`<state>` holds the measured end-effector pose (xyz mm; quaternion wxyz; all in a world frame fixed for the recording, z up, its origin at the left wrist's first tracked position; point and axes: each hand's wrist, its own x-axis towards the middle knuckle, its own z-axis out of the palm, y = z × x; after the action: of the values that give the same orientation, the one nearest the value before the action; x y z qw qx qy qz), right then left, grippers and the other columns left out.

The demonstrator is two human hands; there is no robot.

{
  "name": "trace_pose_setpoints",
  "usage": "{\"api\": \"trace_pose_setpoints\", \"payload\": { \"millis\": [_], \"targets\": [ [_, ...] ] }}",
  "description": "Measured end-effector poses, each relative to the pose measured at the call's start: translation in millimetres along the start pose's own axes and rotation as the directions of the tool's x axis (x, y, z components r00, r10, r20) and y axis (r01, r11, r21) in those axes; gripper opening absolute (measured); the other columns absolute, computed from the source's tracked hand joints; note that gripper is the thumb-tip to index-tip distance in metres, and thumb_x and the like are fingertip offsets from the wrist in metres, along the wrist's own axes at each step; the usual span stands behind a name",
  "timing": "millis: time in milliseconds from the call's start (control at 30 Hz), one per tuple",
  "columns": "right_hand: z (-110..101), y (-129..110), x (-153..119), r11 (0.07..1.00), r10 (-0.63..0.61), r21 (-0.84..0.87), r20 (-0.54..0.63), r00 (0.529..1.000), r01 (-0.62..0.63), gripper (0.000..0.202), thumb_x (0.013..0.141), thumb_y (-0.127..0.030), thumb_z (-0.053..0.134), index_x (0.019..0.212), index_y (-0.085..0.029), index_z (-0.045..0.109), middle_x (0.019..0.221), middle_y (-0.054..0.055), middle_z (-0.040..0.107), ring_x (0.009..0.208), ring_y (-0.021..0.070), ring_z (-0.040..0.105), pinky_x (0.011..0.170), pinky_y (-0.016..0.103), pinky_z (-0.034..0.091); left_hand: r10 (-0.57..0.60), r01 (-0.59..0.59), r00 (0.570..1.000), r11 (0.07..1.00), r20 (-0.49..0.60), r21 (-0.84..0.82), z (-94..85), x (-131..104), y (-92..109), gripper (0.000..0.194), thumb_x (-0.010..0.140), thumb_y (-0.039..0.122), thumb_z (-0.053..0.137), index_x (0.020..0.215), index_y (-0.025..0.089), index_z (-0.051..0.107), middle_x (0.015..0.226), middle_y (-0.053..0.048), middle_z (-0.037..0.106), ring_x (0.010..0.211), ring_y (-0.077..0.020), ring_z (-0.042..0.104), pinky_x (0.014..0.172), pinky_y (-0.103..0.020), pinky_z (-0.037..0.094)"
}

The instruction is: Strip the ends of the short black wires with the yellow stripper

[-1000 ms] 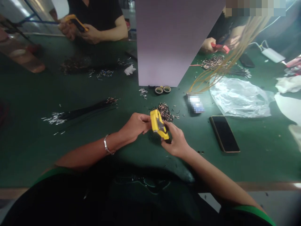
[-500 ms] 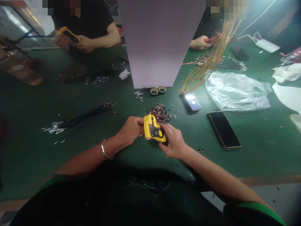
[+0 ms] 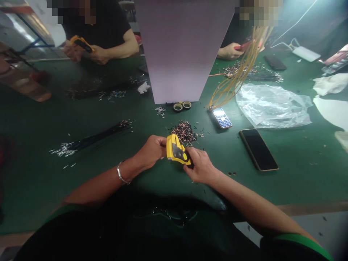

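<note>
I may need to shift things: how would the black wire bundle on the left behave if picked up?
The black wire bundle probably bends easily, since its strands look long and thin. It may splay or shed wires, as its silvery ends fan apart.

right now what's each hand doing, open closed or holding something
Left hand: curled beside the yellow wire stripper; whether it grips anything cannot be told.
Right hand: closed, holding the yellow wire stripper.
</note>
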<state>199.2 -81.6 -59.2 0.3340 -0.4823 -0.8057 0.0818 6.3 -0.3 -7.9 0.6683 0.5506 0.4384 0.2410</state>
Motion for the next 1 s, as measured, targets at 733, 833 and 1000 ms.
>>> {"api": "trace_pose_setpoints", "payload": {
  "millis": [733,833,1000],
  "targets": [
    [3,5,3,0.998,0.062,-0.025,-0.025,0.998,-0.063,0.013,0.074,-0.024,0.052,0.087,-0.021,0.05,0.063,0.002,0.058,0.056,0.0199,0.056,0.055,0.03,0.038,-0.024,0.026,0.995,0.999,0.094,-0.019,0.4,3,7,0.014,0.061,0.021,0.068,0.052,0.016,0.059,0.045,0.005,0.045,0.044,-0.0047,0.035,0.046,-0.022,0.029],
    [6,5,1,0.996,0.082,0.02,-0.025,0.996,-0.081,0.014,0.073,-0.022,0.051,0.087,-0.021,0.05,0.063,0.002,0.057,0.054,0.019,0.054,0.054,0.03,0.038,-0.033,0.033,0.995,0.999,0.092,-0.007,-2.3,4,7,0.007,0.06,0.019,0.066,0.056,0.016,0.062,0.048,0.004,0.048,0.045,-0.0049,0.037,0.047,-0.022,0.03],
    [12,7,-1,0.99,0.127,0.07,-0.015,0.992,-0.125,0.012,0.073,-0.022,0.051,0.084,-0.021,0.048,0.061,0.001,0.056,0.051,0.0175,0.052,0.054,0.029,0.039,-0.043,0.043,0.993,0.999,0.113,0.001,-7.7,7,9,0.002,0.056,0.014,0.065,0.056,0.015,0.063,0.05,0.003,0.055,0.047,-0.0055,0.043,0.047,-0.021,0.032]
  ]
}}
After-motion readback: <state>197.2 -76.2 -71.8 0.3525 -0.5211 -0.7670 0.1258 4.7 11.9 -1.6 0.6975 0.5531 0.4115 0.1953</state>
